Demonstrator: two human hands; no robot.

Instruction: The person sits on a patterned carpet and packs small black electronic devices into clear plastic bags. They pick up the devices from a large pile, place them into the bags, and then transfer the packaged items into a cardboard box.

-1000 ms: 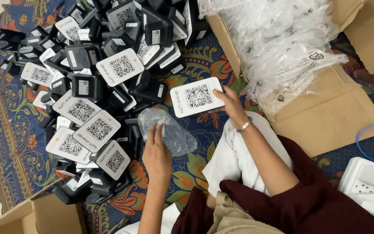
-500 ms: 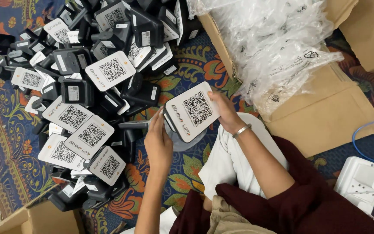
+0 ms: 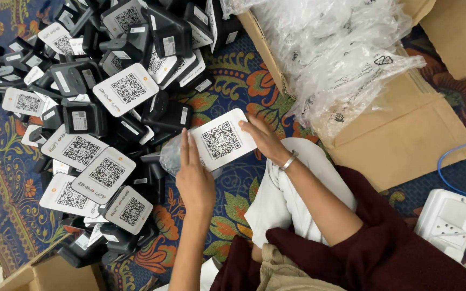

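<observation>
Across the patterned carpet (image 3: 246,81) at left spreads a large heap of black devices (image 3: 98,124), many showing white faces printed with square code patterns; the heap runs past the top and left edges. At upper right, an opened cardboard box (image 3: 405,140) holds a mound of clear plastic bags (image 3: 341,54), partly cut off at the top. A white power strip (image 3: 449,221) with a blue cable lies at the right edge, only partly in view. Near centre, both forearms reach forward from the bottom of the frame. The right hand (image 3: 262,140), a metal bangle at its wrist, grips the right edge of a white-faced device (image 3: 222,140), held face up and tilted. The left hand (image 3: 192,175) lies flat, fingers straight and together, pressed against the device's left edge. Beneath the device a clear bag (image 3: 171,156) shows; whether the left hand pinches it cannot be told, since hand and device hide most of it.
</observation>
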